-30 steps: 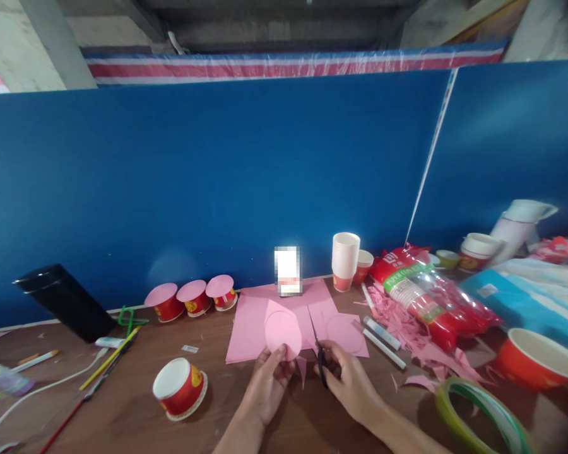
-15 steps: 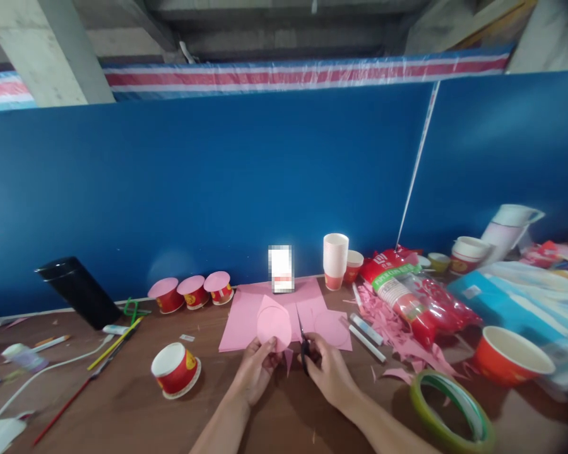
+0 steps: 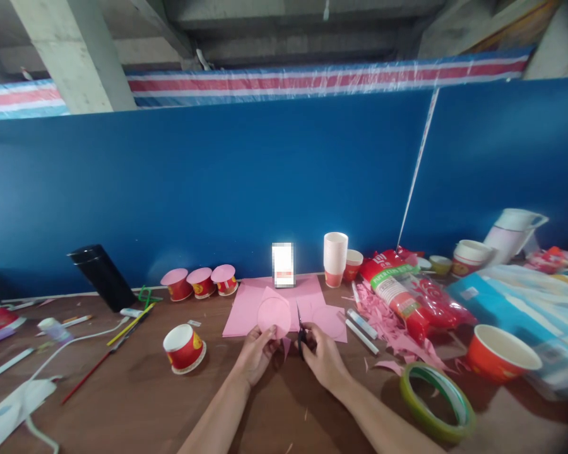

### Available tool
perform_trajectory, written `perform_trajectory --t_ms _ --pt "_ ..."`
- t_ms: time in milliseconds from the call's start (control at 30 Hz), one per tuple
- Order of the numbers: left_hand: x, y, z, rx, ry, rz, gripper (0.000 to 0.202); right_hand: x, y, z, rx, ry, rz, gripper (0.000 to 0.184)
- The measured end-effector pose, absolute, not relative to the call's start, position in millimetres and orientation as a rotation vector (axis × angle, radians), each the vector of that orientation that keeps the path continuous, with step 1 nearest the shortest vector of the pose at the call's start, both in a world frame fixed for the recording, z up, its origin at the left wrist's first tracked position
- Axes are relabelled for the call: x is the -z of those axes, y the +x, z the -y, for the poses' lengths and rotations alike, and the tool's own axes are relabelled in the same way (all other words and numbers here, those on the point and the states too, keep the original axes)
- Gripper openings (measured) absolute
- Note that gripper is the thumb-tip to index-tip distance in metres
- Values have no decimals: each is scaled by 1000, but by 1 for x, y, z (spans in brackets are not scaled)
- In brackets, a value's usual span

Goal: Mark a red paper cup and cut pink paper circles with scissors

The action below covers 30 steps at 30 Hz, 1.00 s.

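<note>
Between thumb and fingers, my left hand (image 3: 257,354) pinches a pink paper piece (image 3: 274,315) with a circle outlined on it and a pointed corner at the top. My right hand (image 3: 325,360) is closed around the dark handles of a pair of scissors (image 3: 301,334), whose blades point away from me just right of the paper. A small pink scrap (image 3: 286,347) shows between the hands. Behind them lie pink paper sheets (image 3: 246,309), and at the right another pink piece with a drawn circle (image 3: 329,320).
Three red cups topped with pink discs (image 3: 201,282) stand at the back left. A red paper cup (image 3: 184,348) sits left of my hands. Stacked white cups (image 3: 335,255), pink shreds (image 3: 383,321), a red bag of cups (image 3: 397,290) and a tape roll (image 3: 438,403) are at the right.
The view has shifted a little to the left, showing more of the table's left side. Both hands keep their grips, with the paper and scissors in nearly the same position.
</note>
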<state>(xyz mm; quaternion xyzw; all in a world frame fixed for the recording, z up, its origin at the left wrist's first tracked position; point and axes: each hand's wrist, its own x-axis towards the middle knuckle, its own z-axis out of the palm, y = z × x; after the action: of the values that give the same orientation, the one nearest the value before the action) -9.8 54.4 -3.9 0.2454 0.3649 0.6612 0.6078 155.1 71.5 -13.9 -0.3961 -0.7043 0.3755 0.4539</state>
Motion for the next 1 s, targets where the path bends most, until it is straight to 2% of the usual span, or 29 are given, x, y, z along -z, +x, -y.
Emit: perform_trajectory --t_ms 1000 --pt "4 -9 -54 -1460 618 -794 23 13 154 -71 -910 -987 1812 26"
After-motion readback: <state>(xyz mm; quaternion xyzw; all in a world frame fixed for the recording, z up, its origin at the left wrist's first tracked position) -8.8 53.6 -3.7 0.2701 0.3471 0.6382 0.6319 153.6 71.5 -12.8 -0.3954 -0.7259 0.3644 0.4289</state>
